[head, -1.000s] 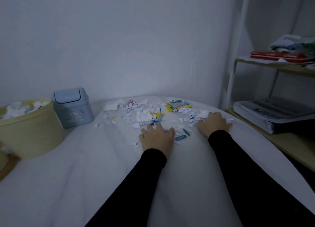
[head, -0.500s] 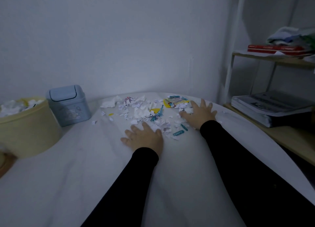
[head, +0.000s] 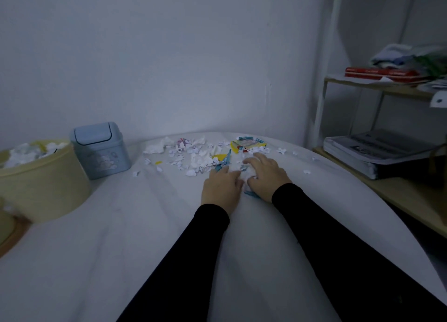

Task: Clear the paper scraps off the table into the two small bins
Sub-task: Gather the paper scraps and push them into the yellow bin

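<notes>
Torn paper scraps [head: 193, 157], white with some yellow and teal bits, lie strewn across the far part of the white table [head: 121, 237]. My left hand [head: 221, 186] and my right hand [head: 266, 176] lie side by side on the table, palms down, with a small heap of scraps pressed between and under them. A teal scrap [head: 250, 194] pokes out beneath my right hand. At the left stand a round yellow bin [head: 43, 191] heaped with white scraps and a small blue bin [head: 101, 152] with a swing lid, which is closed.
A wooden shelf unit [head: 387, 191] stands close to the table's right edge, holding a thick stack of papers [head: 377, 152] and, one level up, red books [head: 379, 72]. The wall runs right behind the table. A few stray scraps [head: 307, 171] lie near the right edge.
Both hands have swept inward over the table and now meet, bunching scraps between them. The right hand came left and nearer, leaving a few scraps behind on the right.
</notes>
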Motion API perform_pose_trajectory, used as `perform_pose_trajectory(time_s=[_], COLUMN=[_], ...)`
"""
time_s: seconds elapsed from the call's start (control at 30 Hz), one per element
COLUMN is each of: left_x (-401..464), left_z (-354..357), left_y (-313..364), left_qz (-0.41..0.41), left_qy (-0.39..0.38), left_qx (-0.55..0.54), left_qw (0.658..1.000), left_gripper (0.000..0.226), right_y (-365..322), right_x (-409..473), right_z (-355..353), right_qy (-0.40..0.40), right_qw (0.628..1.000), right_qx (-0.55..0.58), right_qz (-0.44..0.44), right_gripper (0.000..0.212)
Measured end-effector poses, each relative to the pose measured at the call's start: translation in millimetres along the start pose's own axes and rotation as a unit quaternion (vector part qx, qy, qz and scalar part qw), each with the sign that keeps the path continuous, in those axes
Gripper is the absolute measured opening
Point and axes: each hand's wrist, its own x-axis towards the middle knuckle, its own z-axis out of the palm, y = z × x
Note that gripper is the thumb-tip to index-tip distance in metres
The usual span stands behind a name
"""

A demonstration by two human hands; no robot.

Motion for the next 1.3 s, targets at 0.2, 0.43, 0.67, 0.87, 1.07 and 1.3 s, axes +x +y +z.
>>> perform_pose_trajectory(time_s=[0.2, 0.43, 0.67, 0.87, 1.07, 1.3], left_x=[-8, -16, -19, -29, -47, -72], left_z=[-16, -23, -22, -25, -35, -45], left_y=[-17, -23, -22, -25, -29, -37], left_qz=[-0.078, -0.111, -0.131, -0.140, -0.143, -0.142], left_qy=[0.017, 0.020, 0.063, 0.153, 0.202, 0.251], left_qx=[-0.073, -0.102, -0.159, -0.243, -0.320, -0.372], left_qw=[0.994, 0.988, 0.977, 0.948, 0.914, 0.882], left_gripper=[0.030, 0.036, 0.036, 0.032, 0.029, 0.028], right_y=[-6, -16, -22, -25, -39, -57], right_x=[-11, -8, -5, -12, -33, -43], right_z=[0, 5, 7, 5, -6, -5], right_qy=[-0.051, -0.045, -0.053, 0.057, 0.133, 0.184], right_qw=[0.997, 0.997, 0.998, 0.985, 0.939, 0.920], right_qx=[-0.061, -0.064, -0.015, 0.164, 0.310, 0.336], right_qz=[0.002, -0.007, -0.002, 0.025, 0.069, 0.091], right_gripper=[0.068, 0.041, 0.032, 0.021, 0.028, 0.035])
